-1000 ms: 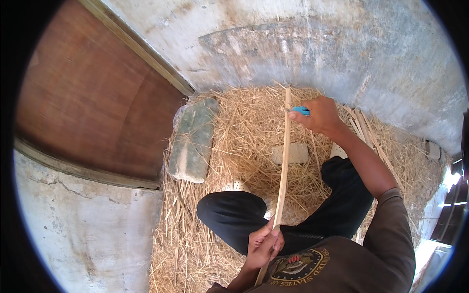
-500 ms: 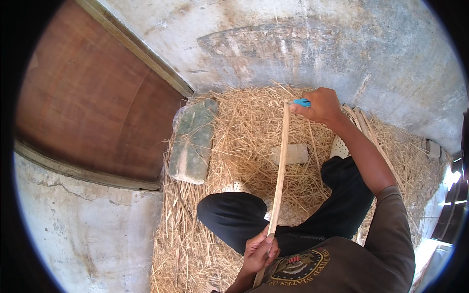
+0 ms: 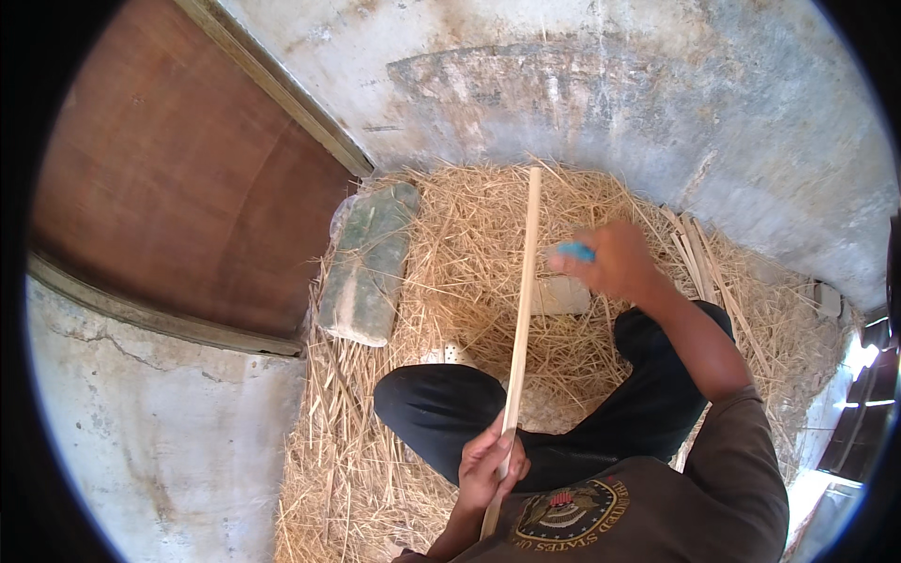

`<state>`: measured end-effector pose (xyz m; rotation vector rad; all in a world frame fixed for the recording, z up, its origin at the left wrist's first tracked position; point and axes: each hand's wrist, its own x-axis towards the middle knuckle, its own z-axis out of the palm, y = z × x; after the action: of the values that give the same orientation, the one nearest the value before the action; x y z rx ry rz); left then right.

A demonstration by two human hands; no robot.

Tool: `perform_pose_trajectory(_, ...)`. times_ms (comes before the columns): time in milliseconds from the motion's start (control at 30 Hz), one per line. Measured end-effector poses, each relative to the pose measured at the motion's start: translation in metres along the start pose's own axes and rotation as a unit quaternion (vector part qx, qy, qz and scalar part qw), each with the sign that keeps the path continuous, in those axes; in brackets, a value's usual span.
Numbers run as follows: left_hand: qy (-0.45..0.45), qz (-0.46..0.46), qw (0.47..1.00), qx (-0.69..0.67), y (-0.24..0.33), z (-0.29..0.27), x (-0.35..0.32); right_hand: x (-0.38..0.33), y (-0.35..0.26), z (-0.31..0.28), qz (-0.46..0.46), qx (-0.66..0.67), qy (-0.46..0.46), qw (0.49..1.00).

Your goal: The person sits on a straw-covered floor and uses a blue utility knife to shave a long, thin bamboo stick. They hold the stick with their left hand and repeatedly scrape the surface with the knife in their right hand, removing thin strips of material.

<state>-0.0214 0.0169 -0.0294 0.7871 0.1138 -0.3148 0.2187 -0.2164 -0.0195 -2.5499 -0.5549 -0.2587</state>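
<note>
1 long pale wooden strip [image 3: 519, 310] runs near-vertical over the straw [image 3: 450, 235], top end twd the grey wall [image 3: 657, 103], bottom end by the torso. Left hand [image 3: 488, 462] is fisted round the strip's lower part. Right hand [image 3: 615, 260], arm outstretched, sits just right of the strip, closed on a small blue tool [image 3: 574, 251], blurred.

The left hand [image 3: 490, 462] stays fisted close to the chest while the right hand [image 3: 615, 263] reaches forward, fingers curled, arm extended.
</note>
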Motion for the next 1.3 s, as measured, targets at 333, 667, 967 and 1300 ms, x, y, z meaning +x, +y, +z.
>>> perform_pose_trajectory(333,0.016,-0.009,0.999,-0.042,0.008,0.013,0.031,-0.03,-0.032,0.011,-0.135,0.068,-0.025,0.988)
perform_pose_trajectory(667,0.007,-0.013,1.0,-0.02,0.001,0.014,0.027,-0.017,-0.017,0.011,-0.057,0.044,-0.019,0.997)
perform_pose_trajectory(967,0.027,0.034,0.99,0.131,0.004,0.018,0.028,-0.015,-0.02,0.023,-0.134,0.024,0.041,0.99)
perform_pose_trajectory(1300,0.0,0.018,0.992,0.125,-0.001,0.019,0.015,0.008,0.003,0.016,-0.058,-0.014,0.09,0.994)
